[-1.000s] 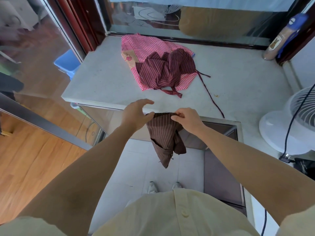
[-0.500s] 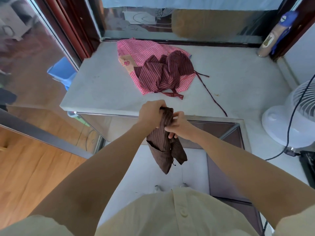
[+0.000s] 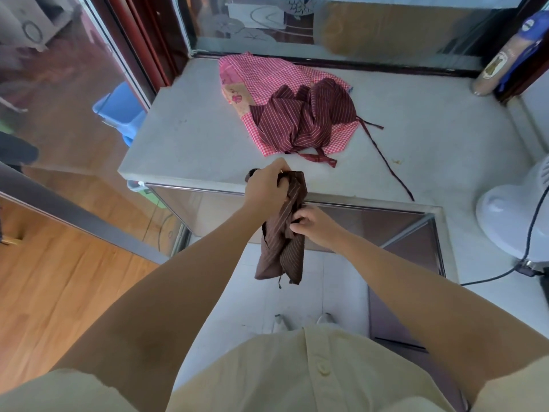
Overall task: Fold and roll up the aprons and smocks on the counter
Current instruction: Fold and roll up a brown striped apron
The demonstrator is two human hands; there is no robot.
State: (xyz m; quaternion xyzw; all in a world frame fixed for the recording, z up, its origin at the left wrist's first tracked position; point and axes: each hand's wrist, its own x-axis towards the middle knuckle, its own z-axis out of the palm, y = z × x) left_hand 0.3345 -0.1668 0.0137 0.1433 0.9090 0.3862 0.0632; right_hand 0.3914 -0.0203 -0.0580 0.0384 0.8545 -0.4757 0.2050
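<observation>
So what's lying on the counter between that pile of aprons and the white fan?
In the head view, a long maroon tie trails from the pile across the counter.

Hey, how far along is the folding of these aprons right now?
Done: no finished roll is plainly visible. In hand: the brown striped apron, folded into a narrow strip, hangs in front of the counter; the left hand grips its top and the right hand pinches it midway. Left: the maroon striped apron lies crumpled on the pink checked apron, both unfolded.
</observation>
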